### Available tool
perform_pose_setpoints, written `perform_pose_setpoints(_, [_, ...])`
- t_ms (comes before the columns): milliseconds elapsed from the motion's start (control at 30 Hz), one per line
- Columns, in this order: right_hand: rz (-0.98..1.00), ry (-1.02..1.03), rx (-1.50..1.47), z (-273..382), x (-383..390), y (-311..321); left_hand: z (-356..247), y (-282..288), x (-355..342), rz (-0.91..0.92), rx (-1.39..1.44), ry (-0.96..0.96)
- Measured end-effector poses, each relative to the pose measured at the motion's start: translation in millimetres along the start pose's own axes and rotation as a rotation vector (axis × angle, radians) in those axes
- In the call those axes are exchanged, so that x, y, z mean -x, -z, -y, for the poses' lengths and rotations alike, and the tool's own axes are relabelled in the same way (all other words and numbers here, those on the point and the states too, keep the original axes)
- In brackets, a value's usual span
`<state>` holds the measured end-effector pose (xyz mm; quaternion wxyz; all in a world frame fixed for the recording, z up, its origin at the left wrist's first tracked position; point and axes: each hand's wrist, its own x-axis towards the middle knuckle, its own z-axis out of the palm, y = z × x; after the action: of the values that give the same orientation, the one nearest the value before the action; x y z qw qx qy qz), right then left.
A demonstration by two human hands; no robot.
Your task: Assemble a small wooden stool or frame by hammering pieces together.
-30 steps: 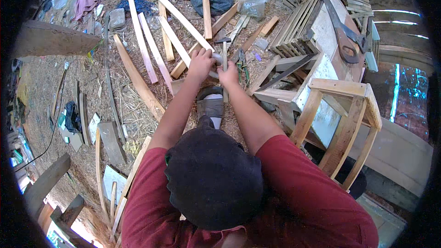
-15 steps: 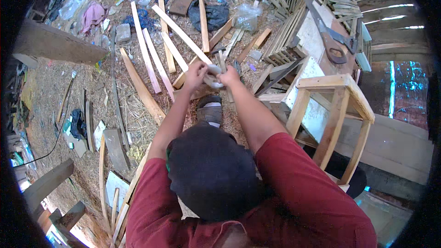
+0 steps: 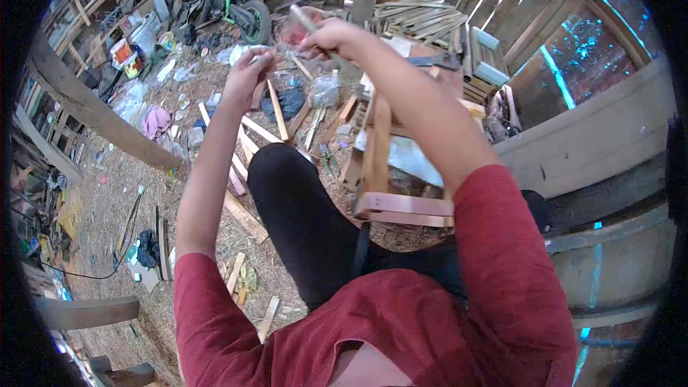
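My right hand [image 3: 333,37] is raised ahead of me, closed around the pale wooden handle of a hammer [image 3: 304,20]. The hammer's head is blurred and hard to see. Left of it and a little lower, my left hand [image 3: 249,75] is up too, fingers curled together at the tips; whatever they pinch is too small to make out. A blurred reddish shape [image 3: 292,30] shows just beyond the hands. Below my right forearm stands a wooden stool-like frame [image 3: 378,147], its near rail [image 3: 405,208] beside my bent knee [image 3: 279,172].
Several loose wood strips [image 3: 278,109] lie on the straw-strewn ground ahead, among plastic bags [image 3: 326,89]. A pile of slats [image 3: 423,20] is at the back right by the plank wall. A thick post [image 3: 107,115] slants in at left, and a green motorbike [image 3: 236,0] stands far back.
Both hands have risen from low over the wood strips and moved farther forward and apart. The view has tilted up, bringing the motorbike and back wall in. The grey-white thing between the hands no longer shows.
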<state>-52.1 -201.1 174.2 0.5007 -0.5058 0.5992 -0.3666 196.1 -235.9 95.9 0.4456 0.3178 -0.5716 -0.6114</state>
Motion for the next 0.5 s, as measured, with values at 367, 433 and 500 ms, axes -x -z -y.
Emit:
perform_pose_setpoints(367, [-0.255, -0.009, -0.261, -67, 255, 188, -56, -271, 19, 0.611, -0.132, -0.066])
perform_pose_setpoints(433, [-0.304, -0.024, -0.22, -91, 272, 203, -35, -296, 8, 0.641, -0.141, -0.076])
perform_pose_setpoints(500, [-0.294, -0.008, -0.186, -109, 284, 218, -15, -314, -3, 0.679, -0.103, -0.099])
